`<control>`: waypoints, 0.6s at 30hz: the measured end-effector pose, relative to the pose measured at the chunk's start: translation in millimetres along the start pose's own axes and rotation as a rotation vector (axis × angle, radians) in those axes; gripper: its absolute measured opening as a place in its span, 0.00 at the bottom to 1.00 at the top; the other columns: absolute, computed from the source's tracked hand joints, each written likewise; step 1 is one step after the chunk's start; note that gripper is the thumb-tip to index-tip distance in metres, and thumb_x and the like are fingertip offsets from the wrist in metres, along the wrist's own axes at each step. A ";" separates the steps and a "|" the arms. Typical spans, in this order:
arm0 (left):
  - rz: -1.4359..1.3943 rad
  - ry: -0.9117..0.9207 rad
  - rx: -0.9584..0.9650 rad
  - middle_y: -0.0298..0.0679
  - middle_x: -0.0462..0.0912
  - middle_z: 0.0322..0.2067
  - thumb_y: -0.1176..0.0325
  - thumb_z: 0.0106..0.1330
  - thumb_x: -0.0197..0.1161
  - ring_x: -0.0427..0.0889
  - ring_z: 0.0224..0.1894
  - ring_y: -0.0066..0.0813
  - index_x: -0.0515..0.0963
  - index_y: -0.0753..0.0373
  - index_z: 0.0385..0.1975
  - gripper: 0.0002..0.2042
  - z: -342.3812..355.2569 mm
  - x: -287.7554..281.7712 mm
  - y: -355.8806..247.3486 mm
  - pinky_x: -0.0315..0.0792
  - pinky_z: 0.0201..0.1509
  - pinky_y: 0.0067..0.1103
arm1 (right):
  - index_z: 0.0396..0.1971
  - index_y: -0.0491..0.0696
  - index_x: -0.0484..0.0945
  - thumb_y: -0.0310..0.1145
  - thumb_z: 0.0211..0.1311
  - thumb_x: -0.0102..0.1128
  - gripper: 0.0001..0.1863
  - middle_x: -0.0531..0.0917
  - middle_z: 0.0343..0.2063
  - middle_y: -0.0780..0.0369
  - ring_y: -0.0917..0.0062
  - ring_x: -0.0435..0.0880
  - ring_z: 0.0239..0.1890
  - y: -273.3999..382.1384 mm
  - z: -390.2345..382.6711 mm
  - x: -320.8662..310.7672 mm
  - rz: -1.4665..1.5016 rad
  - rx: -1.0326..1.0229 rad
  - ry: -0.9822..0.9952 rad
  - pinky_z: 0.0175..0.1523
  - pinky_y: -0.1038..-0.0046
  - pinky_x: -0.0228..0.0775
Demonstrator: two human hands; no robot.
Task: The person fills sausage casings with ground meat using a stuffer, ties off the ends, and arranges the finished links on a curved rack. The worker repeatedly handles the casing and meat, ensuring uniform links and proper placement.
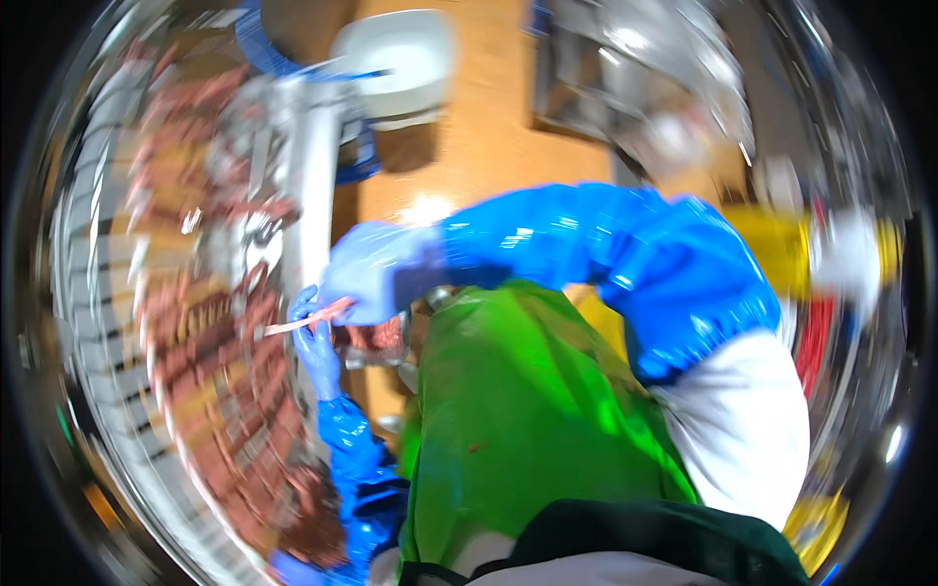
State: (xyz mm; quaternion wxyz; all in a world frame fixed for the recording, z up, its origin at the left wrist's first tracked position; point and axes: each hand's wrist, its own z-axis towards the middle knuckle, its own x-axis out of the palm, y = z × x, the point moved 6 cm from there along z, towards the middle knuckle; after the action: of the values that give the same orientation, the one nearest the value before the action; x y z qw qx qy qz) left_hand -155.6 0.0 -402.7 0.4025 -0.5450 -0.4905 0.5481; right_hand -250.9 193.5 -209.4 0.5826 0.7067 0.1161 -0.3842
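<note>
My right hand [376, 273], in a pale blue glove, reaches across to the left with its fingers closed on a thin pink strip of meat [330, 313]. The strip sticks out to the left and ends in a paler tip; blur hides whether a stick runs through it. Just below, my left hand [318, 347], also gloved, has its fingers bent at the strip where it crosses them. A long tray [161, 376] lies to the left of both hands, with many reddish-brown meat pieces [234, 391] in rows. Behind my hands shows a small clear container of red meat [376, 337].
A white tub [396, 59] stands at the far side, beside a blue round rim [256, 44]. Metal containers [625, 59] sit at the far right. The tan surface [489, 107] lies between them. A yellow item [767, 249] is at the right. A light blue patch [298, 568] shows at the lower edge.
</note>
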 end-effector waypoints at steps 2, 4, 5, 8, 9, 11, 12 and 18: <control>-0.112 -0.065 -0.005 0.41 0.71 0.50 0.67 0.66 0.59 0.69 0.53 0.31 0.65 0.66 0.53 0.19 4.9 62.1 -39.0 0.64 0.59 0.26 | 0.29 0.48 0.83 0.41 0.48 0.59 0.13 0.82 0.23 0.53 0.54 0.82 0.28 1.6 -13.1 -11.1 -0.157 0.090 0.020 0.31 0.58 0.72; -0.049 -0.031 0.082 0.41 0.72 0.50 0.71 0.67 0.57 0.71 0.51 0.29 0.65 0.67 0.57 0.20 24.5 115.8 -70.6 0.66 0.56 0.26 | 0.27 0.47 0.82 0.41 0.48 0.60 0.13 0.82 0.22 0.53 0.54 0.82 0.28 -13.7 -51.2 -30.7 -0.276 0.183 -0.201 0.31 0.58 0.72; -0.039 -0.025 0.111 0.41 0.73 0.50 0.73 0.67 0.56 0.71 0.50 0.29 0.65 0.68 0.58 0.20 33.1 132.2 -85.1 0.67 0.56 0.26 | 0.27 0.47 0.82 0.41 0.48 0.60 0.12 0.82 0.22 0.54 0.55 0.82 0.28 -16.7 -74.4 -46.2 -0.246 0.218 -0.310 0.31 0.58 0.72; -0.024 -0.150 0.122 0.43 0.78 0.45 0.72 0.68 0.56 0.76 0.43 0.28 0.69 0.71 0.58 0.19 46.9 148.5 -85.5 0.72 0.49 0.25 | 0.23 0.50 0.79 0.42 0.53 0.58 0.11 0.82 0.22 0.56 0.57 0.82 0.28 -9.6 -140.1 -77.1 -0.110 0.249 -0.640 0.30 0.58 0.72; 0.196 -0.188 0.218 0.45 0.79 0.41 0.69 0.68 0.56 0.76 0.39 0.28 0.71 0.72 0.54 0.18 53.4 143.2 -66.4 0.73 0.46 0.27 | 0.22 0.50 0.77 0.41 0.55 0.57 0.11 0.82 0.21 0.56 0.57 0.82 0.27 -2.4 -163.9 -91.5 -0.100 0.257 -0.731 0.30 0.59 0.71; 0.561 -0.324 0.271 0.47 0.79 0.33 0.64 0.68 0.56 0.75 0.32 0.32 0.73 0.75 0.47 0.18 65.7 142.1 -66.2 0.73 0.40 0.31 | 0.21 0.48 0.75 0.40 0.56 0.57 0.12 0.80 0.19 0.58 0.60 0.81 0.24 12.6 -212.8 -123.6 0.072 0.199 -0.925 0.29 0.61 0.70; 0.550 -0.333 0.230 0.46 0.78 0.31 0.62 0.68 0.57 0.73 0.30 0.34 0.72 0.75 0.43 0.18 73.7 152.0 -74.4 0.73 0.38 0.33 | 0.21 0.47 0.73 0.39 0.57 0.57 0.12 0.79 0.18 0.59 0.63 0.80 0.23 20.9 -248.0 -141.7 0.217 0.171 -1.052 0.29 0.62 0.70; 0.211 0.420 0.160 0.36 0.78 0.29 0.68 0.65 0.55 0.75 0.30 0.29 0.75 0.66 0.36 0.08 173.4 369.1 -75.2 0.72 0.38 0.28 | 0.26 0.41 0.83 0.37 0.54 0.61 0.13 0.84 0.23 0.59 0.80 0.81 0.21 1.1 -466.4 -248.0 0.327 0.327 -1.519 0.27 0.77 0.71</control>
State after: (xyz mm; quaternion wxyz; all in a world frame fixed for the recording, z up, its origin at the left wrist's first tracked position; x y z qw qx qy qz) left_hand -364.9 357.6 -417.1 0.4779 -0.6616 -0.2916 0.4989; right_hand -228.1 689.3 -28.3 0.4403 0.3358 -0.4764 -0.6829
